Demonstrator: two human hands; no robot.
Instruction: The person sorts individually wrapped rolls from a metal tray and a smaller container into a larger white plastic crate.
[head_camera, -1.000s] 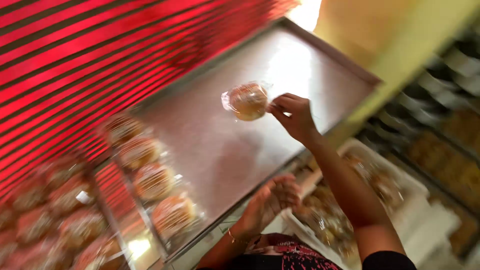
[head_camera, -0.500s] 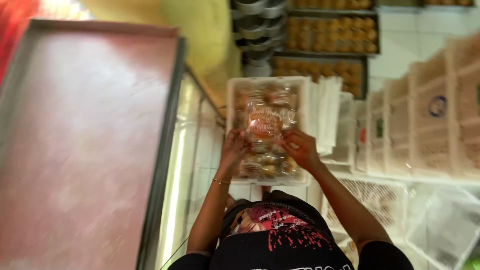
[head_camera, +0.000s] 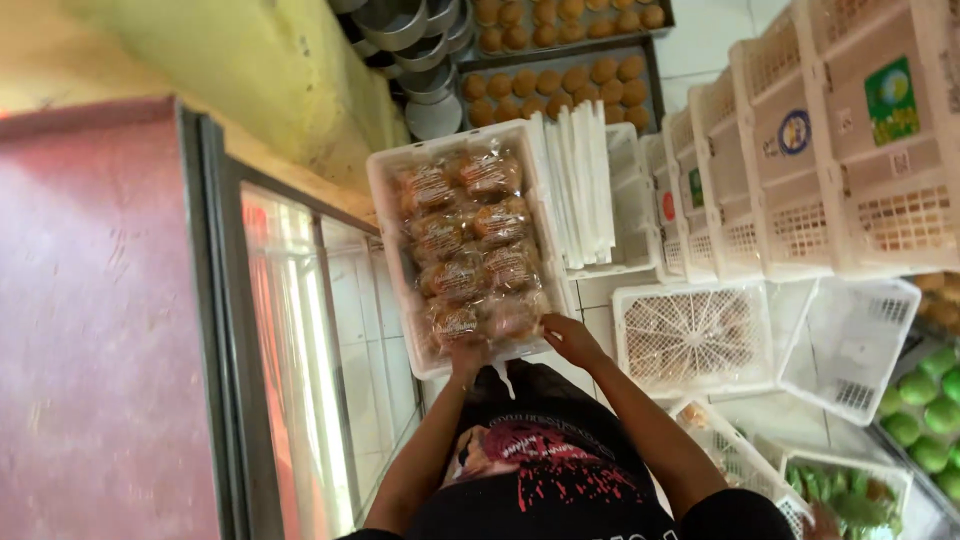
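Both hands reached into the white crate (head_camera: 385, 215) of clear-wrapped buns (head_camera: 470, 245): left hand (head_camera: 465, 352) fingers closed on the nearest packet (head_camera: 452, 322); right hand (head_camera: 568, 338) loosely open beside it. Round-labelled crates (head_camera: 850, 140) stood right.

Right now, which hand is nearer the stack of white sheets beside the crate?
Right. The right hand is at the crate's near corner, below the white sheets; the left hand sits further left.

A glass-fronted display counter (head_camera: 300, 340) with a reddish metal top (head_camera: 90, 320) stands along the left, beside a yellow wall (head_camera: 250, 70). White floor tiles (head_camera: 720, 30) show between stacked white plastic crates (head_camera: 850, 150), with baking trays of buns (head_camera: 560, 85) at the far end.
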